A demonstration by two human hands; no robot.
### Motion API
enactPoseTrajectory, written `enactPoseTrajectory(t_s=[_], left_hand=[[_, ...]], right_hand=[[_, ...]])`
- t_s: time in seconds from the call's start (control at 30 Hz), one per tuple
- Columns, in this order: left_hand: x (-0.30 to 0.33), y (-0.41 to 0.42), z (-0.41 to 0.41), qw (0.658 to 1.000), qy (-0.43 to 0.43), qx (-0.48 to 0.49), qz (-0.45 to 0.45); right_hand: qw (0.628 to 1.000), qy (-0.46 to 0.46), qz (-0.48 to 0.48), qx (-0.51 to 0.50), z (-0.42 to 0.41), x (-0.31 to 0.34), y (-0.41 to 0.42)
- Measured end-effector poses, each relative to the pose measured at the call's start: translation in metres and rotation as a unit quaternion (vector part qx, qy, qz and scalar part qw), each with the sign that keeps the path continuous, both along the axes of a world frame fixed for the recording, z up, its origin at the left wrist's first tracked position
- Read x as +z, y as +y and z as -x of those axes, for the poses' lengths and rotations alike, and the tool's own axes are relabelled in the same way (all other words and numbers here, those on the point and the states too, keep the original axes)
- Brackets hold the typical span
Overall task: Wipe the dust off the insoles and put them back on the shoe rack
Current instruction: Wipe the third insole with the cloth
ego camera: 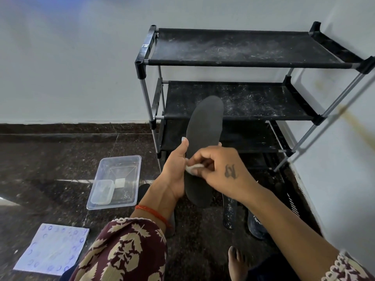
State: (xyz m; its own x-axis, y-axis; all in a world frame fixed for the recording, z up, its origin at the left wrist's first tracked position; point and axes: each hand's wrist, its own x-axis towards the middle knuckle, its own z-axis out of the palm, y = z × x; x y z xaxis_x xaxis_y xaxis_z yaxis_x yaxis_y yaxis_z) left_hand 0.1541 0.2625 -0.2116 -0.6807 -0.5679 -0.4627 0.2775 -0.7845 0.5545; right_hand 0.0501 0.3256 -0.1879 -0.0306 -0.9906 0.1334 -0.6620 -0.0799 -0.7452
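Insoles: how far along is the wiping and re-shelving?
Done: nothing is back on the shoe rack. In hand: left hand holds a dark insole; right hand rubs it with a white pad. Left: a dusty insole on the floor.

Matt fabric, dusty shelves, polished stone.

The insole [203, 138] looked like matt dark foam, smooth and free of shine; the white wipe [193, 168] pressed to it seemed a soft cloth or cotton pad. The shoe rack [233, 47] had black fabric shelves, rough with pale dust and specks, on dull silver metal tubes with glossy black plastic joints. The floor [50, 159] was dark speckled stone, polished enough to reflect light. The tub [117, 179] was clear, glossy plastic. The printed sheet [52, 248] looked like thin matt cloth or paper. The sleeve [125, 252] was printed woven cloth.
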Motion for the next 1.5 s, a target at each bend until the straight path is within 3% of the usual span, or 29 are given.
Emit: enactPoseTrajectory(t_s=[0.13,0.3,0.47,0.6,0.7,0.87,1.0,1.17,1.3,1.4,1.5], left_hand=[[0.000,-0.004,-0.002,1.000,-0.012,0.015,0.018],[0.000,-0.001,0.001,0.999,-0.006,0.020,0.029],[-0.002,-0.001,0.000,0.999,-0.006,0.010,0.036],[0.001,-0.002,-0.004,1.000,0.011,0.003,0.029],[0.002,-0.005,-0.006,1.000,0.005,0.005,0.027],[0.003,-0.004,-0.004,1.000,0.003,0.010,0.029],[0.004,-0.002,-0.004,1.000,0.006,0.009,0.027],[0.006,-0.003,-0.007,1.000,0.021,-0.004,0.000],[0.005,-0.005,-0.007,0.999,0.031,0.001,-0.007],[0.005,-0.007,-0.005,0.999,0.030,0.012,0.004],[0.004,-0.005,-0.004,0.999,0.028,0.012,0.017]], right_hand=[[0.996,0.065,-0.013,0.061,0.010,0.003,0.008],[0.975,0.179,0.124,-0.053,0.014,-0.005,0.004],[0.986,0.096,0.110,-0.081,0.003,-0.010,-0.002],[0.998,0.012,0.042,0.042,0.003,-0.003,0.004],[0.991,0.070,0.040,0.111,0.013,0.001,0.010],[0.974,0.176,0.141,-0.002,0.023,-0.008,0.009],[0.983,0.110,0.135,-0.062,0.010,-0.012,0.003],[0.997,-0.034,0.015,0.060,0.000,-0.002,0.009],[0.987,0.045,-0.006,0.156,0.013,0.002,0.014],[0.992,0.096,0.048,0.066,0.027,-0.002,0.013],[0.990,0.055,0.120,-0.048,0.028,-0.007,0.008]])
